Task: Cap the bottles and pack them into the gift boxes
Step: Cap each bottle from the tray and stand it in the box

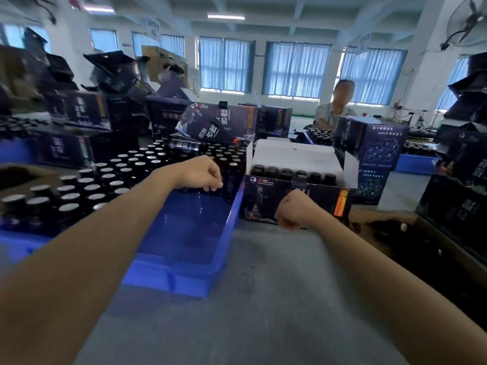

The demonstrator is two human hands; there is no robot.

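Blue tray: it sits on the grey table at my left. The far part is packed with upright bottles and the near right corner is bare.
Gift box: a dark carton, open-topped, just right of the tray. I judge it light and easy to dent, so I'd steady it by its front wall.
Bottles: small dark ones with silver tops, standing shoulder to shoulder in the tray. A row with black caps already stands in the box. They look like glass, so probably stiff, smooth, weighty for their size and breakable. I'd pinch one at the neck, the only part clear of its neighbours.
Left hand: its fingers curl down over the nearest bottles. I cannot tell whether it grips one.
Right hand: it is curled up against the box front with the palm hidden, so I cannot tell what it holds.
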